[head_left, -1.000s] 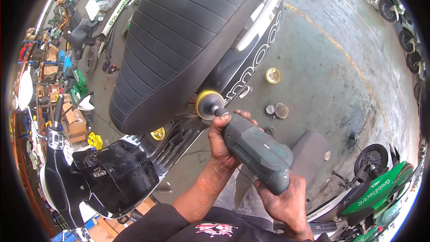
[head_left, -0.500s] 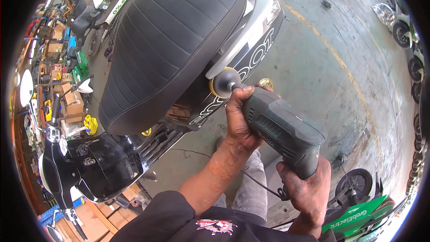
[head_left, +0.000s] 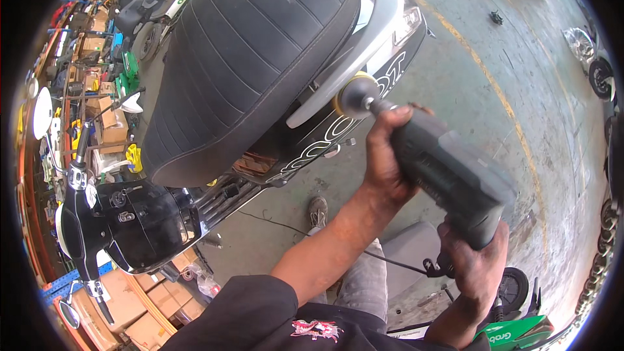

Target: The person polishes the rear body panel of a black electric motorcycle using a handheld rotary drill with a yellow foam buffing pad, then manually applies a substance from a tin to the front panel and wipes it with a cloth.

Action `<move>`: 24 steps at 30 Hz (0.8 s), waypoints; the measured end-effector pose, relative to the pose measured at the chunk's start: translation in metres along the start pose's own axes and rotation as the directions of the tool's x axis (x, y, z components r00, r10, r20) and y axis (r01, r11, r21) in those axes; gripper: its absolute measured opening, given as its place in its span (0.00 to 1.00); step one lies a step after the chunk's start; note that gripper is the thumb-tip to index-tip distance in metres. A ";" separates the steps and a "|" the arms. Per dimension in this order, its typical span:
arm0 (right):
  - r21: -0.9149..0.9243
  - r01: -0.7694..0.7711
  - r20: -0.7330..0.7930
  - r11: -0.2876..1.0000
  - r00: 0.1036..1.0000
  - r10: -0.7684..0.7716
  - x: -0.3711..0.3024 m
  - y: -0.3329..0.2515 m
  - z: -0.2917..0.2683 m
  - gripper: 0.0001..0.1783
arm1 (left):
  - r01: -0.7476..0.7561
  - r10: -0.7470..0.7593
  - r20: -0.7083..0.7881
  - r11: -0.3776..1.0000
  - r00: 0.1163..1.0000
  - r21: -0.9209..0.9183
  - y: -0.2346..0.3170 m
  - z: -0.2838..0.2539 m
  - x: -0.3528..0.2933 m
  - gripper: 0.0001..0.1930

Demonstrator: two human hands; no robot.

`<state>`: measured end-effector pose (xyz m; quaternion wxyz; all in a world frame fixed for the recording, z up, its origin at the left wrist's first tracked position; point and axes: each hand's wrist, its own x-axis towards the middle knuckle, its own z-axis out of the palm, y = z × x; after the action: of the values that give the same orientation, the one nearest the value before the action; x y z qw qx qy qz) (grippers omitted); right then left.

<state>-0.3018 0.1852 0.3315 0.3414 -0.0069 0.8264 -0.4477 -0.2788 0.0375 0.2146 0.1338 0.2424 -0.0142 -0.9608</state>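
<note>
Both my hands grip a dark, corded power drill (head_left: 455, 169) fitted with a round pad (head_left: 355, 96). My left hand (head_left: 388, 153) is wrapped round its front body, just behind the chuck. At its rear, my right hand (head_left: 478, 257) closes round the handle; where its index finger lies is hidden. The pad's yellow-edged face rests against the scooter's black side panel (head_left: 318, 140), close under the white grab rail (head_left: 338, 88); the exact contact is hidden. Above the panel is the ribbed black seat (head_left: 253, 52). A black cord (head_left: 390, 261) trails from the handle across my legs.
The scooter's handlebar (head_left: 81, 188) and mirrors stand at the left. Beyond it are shelves with cardboard boxes (head_left: 114, 123) and parts. A green-panelled scooter (head_left: 520, 335) lies at lower right, with several wheels along the right edge. My shoe (head_left: 318, 211) is beside the scooter.
Both hands have moved the drill to the right, and its pad has slid along the side panel toward the scooter's rear. The whole view has shifted slightly.
</note>
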 end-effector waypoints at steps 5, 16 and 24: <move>-0.006 0.043 -0.038 0.999 0.998 -0.043 0.035 0.007 -0.009 0.09 | 0.037 -0.035 0.044 0.998 0.998 -0.049 -0.012 -0.009 0.051 0.16; 0.028 0.058 0.433 0.998 0.899 -0.064 -0.006 0.096 0.034 0.15 | -0.246 0.320 -0.339 0.938 0.885 0.246 0.003 -0.082 -0.097 0.19; 0.193 -0.036 0.410 0.980 0.911 -0.047 -0.036 0.180 0.091 0.12 | -0.160 0.275 -0.421 0.944 0.864 0.287 0.012 -0.142 -0.124 0.19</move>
<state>-0.1697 0.2374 0.1846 0.5059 -0.0699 0.6872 -0.5166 -0.1044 0.0639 0.1477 0.2108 0.4720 -0.1271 -0.8465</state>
